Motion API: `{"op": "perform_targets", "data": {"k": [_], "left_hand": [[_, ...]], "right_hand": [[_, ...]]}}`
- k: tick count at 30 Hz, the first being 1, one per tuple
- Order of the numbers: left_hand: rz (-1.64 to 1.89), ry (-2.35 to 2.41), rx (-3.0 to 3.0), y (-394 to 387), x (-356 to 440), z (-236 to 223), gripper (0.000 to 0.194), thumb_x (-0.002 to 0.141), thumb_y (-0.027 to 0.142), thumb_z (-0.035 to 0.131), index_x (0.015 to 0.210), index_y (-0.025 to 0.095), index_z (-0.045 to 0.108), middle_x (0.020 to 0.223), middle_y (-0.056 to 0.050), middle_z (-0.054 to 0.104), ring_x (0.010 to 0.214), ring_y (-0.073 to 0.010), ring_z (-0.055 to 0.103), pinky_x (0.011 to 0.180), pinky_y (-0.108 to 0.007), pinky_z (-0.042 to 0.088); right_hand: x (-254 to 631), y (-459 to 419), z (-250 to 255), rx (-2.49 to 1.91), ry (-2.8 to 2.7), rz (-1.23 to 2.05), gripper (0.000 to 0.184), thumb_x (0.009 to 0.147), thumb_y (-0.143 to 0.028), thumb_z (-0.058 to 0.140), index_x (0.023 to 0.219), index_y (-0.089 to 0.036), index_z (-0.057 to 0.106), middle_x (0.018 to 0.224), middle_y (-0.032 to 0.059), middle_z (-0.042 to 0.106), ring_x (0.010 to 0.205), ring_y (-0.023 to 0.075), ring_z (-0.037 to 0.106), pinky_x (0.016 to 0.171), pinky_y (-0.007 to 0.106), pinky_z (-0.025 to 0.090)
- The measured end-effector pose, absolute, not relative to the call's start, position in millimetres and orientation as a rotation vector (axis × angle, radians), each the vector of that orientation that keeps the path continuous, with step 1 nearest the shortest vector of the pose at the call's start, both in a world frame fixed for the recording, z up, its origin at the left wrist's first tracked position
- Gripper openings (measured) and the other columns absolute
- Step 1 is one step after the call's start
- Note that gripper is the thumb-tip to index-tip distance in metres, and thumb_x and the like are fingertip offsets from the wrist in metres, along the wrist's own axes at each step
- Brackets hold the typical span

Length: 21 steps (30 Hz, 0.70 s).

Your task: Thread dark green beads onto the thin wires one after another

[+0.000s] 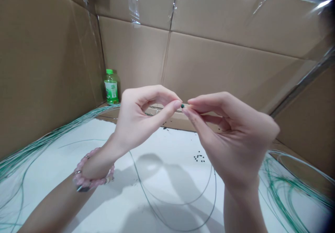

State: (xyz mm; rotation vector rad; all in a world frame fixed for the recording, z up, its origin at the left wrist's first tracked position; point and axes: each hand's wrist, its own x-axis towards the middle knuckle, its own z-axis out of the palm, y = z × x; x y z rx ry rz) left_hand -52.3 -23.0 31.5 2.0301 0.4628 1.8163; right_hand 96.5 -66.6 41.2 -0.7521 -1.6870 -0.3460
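My left hand (142,116) is closed in a pinch, thumb and index fingertips together beside a tiny dark green piece (182,106). On the other side of that piece, the thumb and index finger of my right hand (235,135) close around it. Both hands are raised above the white surface with fingertips nearly meeting. A thin green wire (138,177) hangs in a loop below, its upper parts going behind my hands. What exactly lies inside the left pinch is mostly covered by the fingers. Several tiny black pieces (199,157) lie scattered on the white surface.
Long bundles of green wire lie at the left (52,138) and right (285,187). A green bottle (111,88) stands in the back left corner. Cardboard walls (222,62) enclose the white work surface (167,142). More dark specks sit along its far edge.
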Motion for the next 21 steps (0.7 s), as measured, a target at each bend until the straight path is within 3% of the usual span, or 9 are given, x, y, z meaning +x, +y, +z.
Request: {"op": "perform_targets", "data": {"k": [6, 12, 17, 21], "left_hand": [[1.831, 0.471, 2.038, -22.5, -51.4, 29.9, 0.004, 0.080, 0.018, 0.066, 0.078, 0.020, 0.068, 0.072, 0.000, 0.067, 0.068, -0.0128, 0.063, 0.062, -0.023, 0.052], [1.890, 0.540, 2.019, -20.7, -50.3, 28.9, 0.004, 0.080, 0.020, 0.066, 0.077, 0.019, 0.068, 0.071, 0.001, 0.067, 0.064, -0.0098, 0.062, 0.058, -0.020, 0.050], [1.875, 0.527, 1.996, -19.6, -48.8, 28.0, 0.004, 0.080, 0.020, 0.067, 0.077, 0.020, 0.070, 0.072, 0.002, 0.069, 0.066, -0.0097, 0.064, 0.059, -0.019, 0.051], [1.868, 0.503, 1.994, -18.5, -50.4, 26.9, 0.002, 0.077, 0.019, 0.071, 0.078, 0.021, 0.072, 0.074, 0.001, 0.071, 0.067, -0.0114, 0.065, 0.059, -0.020, 0.053]], "right_hand": [[92.5, -65.9, 41.0, -0.710, -1.673, -0.313, 0.017, 0.080, -0.009, 0.063, 0.089, -0.023, 0.063, 0.083, -0.0019, 0.069, 0.078, 0.0115, 0.066, 0.061, 0.019, 0.060], [99.9, -67.2, 43.3, -0.885, -1.764, -0.226, 0.016, 0.074, -0.008, 0.065, 0.086, -0.019, 0.063, 0.079, -0.0032, 0.067, 0.070, 0.0092, 0.063, 0.059, 0.018, 0.057], [102.0, -62.9, 42.7, -0.899, -1.776, -0.195, 0.005, 0.079, -0.016, 0.065, 0.081, -0.021, 0.066, 0.076, -0.0048, 0.069, 0.070, 0.0105, 0.064, 0.059, 0.021, 0.055], [100.3, -58.2, 41.2, -0.870, -1.768, -0.208, 0.010, 0.081, -0.014, 0.064, 0.077, -0.022, 0.067, 0.072, -0.0062, 0.069, 0.064, 0.0093, 0.062, 0.057, 0.020, 0.054]]}}
